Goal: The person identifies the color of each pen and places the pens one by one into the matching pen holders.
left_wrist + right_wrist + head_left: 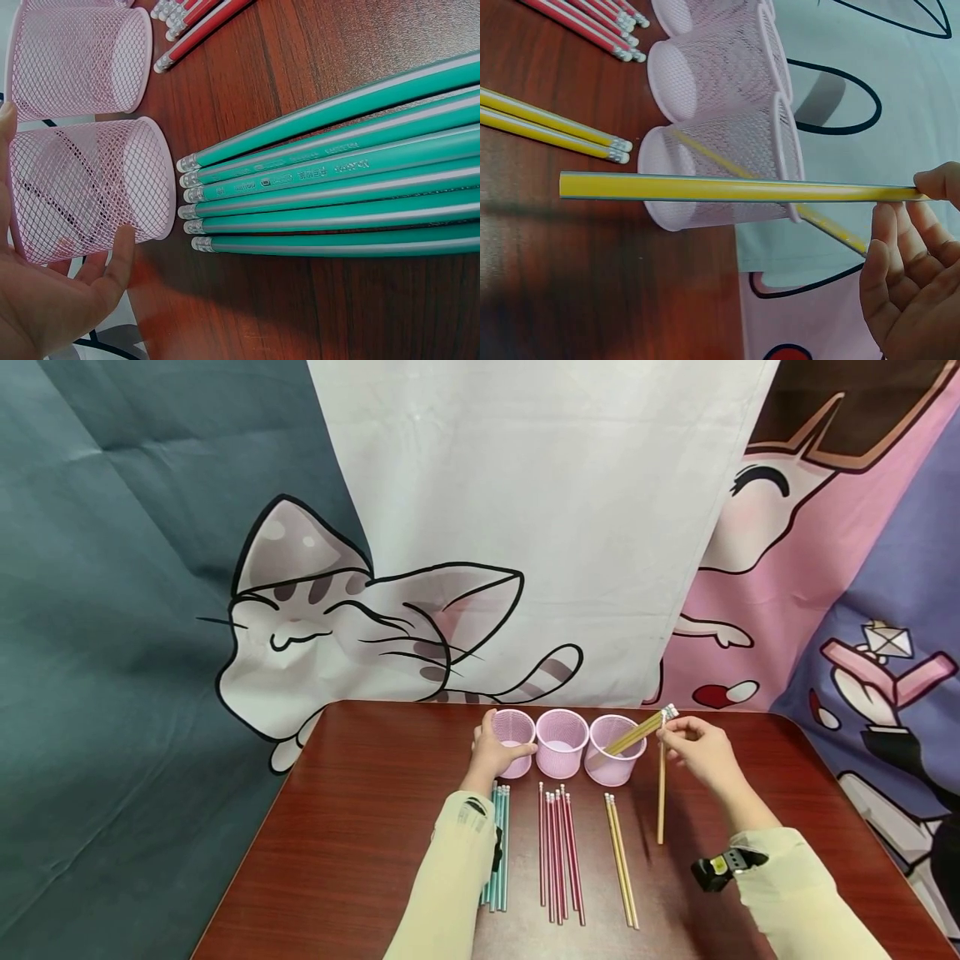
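Note:
My right hand [697,747] pinches a yellow pencil [727,187] near its eraser end. In the head view the pencil hangs down beside the right pink mesh pencil cup [611,770]. Several yellow pencils [636,735] lean to the right inside that cup, their eraser ends close to my right fingers. At the left pink mesh pencil cup [82,191], my left hand [491,752] grips the side, with the thumb across the front and fingers behind. Two yellow pencils [622,860] lie on the table in front of the right cup.
A middle pink mesh cup [562,745] stands between the other two. Several red pencils [561,860] lie in front of it, and several green pencils [337,176] lie by the left cup. The brown table [360,827] ends at a printed cloth backdrop [540,527].

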`<state>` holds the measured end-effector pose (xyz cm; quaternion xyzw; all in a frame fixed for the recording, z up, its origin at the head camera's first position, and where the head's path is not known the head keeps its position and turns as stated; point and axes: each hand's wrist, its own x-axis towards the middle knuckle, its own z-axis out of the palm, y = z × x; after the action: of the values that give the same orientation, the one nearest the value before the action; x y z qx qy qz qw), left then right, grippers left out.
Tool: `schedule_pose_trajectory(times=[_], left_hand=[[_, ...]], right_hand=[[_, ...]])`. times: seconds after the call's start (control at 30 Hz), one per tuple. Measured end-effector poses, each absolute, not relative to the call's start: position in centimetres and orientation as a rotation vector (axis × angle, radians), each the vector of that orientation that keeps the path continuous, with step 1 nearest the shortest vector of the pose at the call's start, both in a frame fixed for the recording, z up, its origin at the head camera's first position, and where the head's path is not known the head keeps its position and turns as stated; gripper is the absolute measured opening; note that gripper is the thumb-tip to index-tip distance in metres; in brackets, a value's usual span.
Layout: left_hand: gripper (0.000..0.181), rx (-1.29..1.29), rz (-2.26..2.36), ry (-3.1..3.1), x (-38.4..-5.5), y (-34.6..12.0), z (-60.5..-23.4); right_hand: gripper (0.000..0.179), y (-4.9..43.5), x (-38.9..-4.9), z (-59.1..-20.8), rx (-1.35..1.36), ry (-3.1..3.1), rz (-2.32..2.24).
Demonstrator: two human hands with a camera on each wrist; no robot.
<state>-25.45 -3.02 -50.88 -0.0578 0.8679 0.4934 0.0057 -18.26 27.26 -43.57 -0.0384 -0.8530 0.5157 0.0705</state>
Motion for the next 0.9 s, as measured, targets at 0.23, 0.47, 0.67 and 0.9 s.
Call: schedule_pose_trajectory(times=[0.23,0.47,0.67,0.9], left_hand=[[0.104,-0.167,1.539,2.734,-25.5,-3.0,-50.9],[0.105,-0.172,1.524,2.731,-25.5,-3.0,-51.0],[0.104,-0.173,1.537,2.735,-25.4,-3.0,-50.9],[0.106,-0.18,1.524,2.738,-25.6,-3.1,-51.0]], right_hand=[[0.029,27.2,-18.8,-42.4,-0.101,-2.535,1.574],[0.027,27.2,-19.3,-41.4,-0.078,-2.509,1.562],[0.02,27.0,-19.8,-40.4,-0.079,-2.41,1.634],[0.006,27.0,-20.3,-39.2,-0.071,-2.291,1.74]])
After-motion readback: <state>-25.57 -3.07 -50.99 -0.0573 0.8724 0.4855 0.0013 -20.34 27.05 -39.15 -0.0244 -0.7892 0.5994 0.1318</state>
